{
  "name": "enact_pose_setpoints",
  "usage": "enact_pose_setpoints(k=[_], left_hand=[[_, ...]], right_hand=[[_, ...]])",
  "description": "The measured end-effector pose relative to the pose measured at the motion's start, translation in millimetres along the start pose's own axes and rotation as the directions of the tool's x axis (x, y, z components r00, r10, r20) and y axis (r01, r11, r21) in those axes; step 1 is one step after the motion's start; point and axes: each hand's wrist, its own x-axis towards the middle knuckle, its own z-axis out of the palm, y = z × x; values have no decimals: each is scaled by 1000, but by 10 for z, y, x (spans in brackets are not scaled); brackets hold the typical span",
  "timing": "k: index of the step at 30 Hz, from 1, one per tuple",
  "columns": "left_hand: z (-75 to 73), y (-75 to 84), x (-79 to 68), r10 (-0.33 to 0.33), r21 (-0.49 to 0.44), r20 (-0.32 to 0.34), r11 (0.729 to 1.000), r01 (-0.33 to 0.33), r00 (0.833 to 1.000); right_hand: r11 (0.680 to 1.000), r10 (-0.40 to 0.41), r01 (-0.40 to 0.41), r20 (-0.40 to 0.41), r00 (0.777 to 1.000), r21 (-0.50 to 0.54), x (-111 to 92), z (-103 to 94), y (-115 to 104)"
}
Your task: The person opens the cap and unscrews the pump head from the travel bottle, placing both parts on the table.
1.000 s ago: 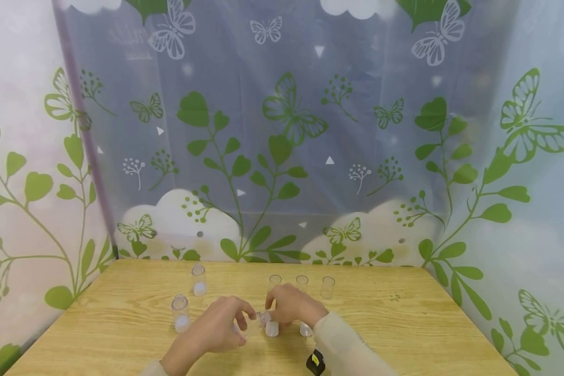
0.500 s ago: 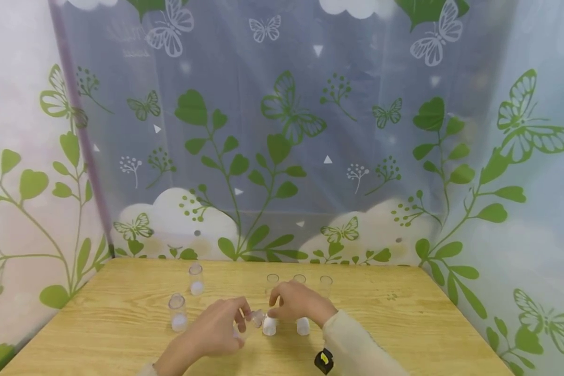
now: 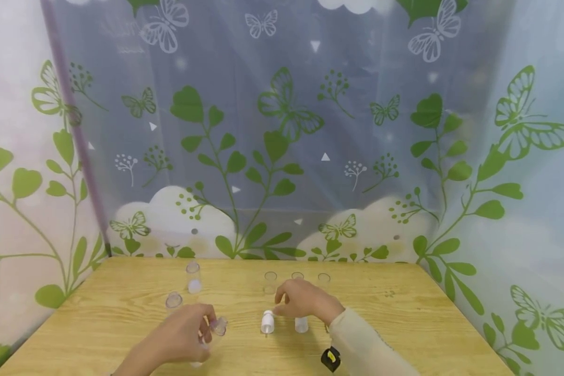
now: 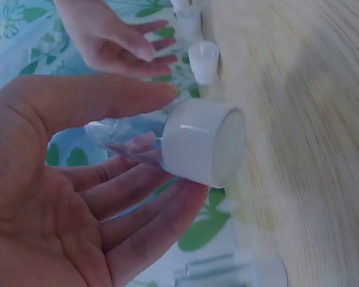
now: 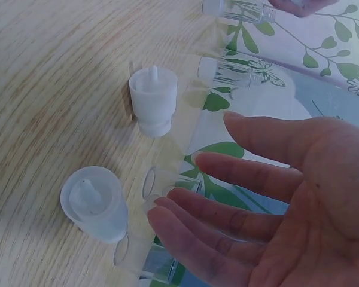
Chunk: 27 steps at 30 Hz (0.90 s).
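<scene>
My left hand (image 3: 183, 334) holds a small clear bottle (image 4: 194, 140) with a white base, thumb on one side and fingers on the other. In the head view its ribbed neck sticks out past the fingertips. My right hand (image 3: 307, 301) hovers over the table with loosely spread fingers and nothing in them. Just beside its fingertips is a white cup-shaped piece (image 3: 267, 322) with a thin stem, seen also in the right wrist view (image 5: 154, 101). A second such white piece (image 5: 96, 200) sits below that hand.
Two more clear bottles stand at the left, one (image 3: 194, 278) farther back and one (image 3: 173, 300) partly behind the left hand. Several clear open cylinders (image 3: 270, 282) stand in a row behind the right hand. A patterned curtain (image 3: 282, 156) encloses the wooden table (image 3: 380, 324).
My left hand has moved left with the bottle, away from the right hand and the nearest white piece. The right hand has shifted slightly right, off that piece.
</scene>
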Motion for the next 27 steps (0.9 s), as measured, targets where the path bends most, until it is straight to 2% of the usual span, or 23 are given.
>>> enact_pose_setpoints(k=[5,11,17,27], left_hand=[[-108,-160,-148,-16,-12,16,1000,16,1000],[-192,-326,-295,-30,-1,-21,1000,30,999],[-230,-453,-362,-67,34,-44,997,68,997],[-240,-599,-409,-125,29,-40,992,126,991]], right_hand=[[1000,3,-3,-1,1000,6,-10,-10,-7],[1000,-7,7,-14,1000,-4,-22,3,14],[1000,-3,3,-18,1000,-4,-32,10,30],[1000,18,-18,-13,1000,-1,-36,8,51]])
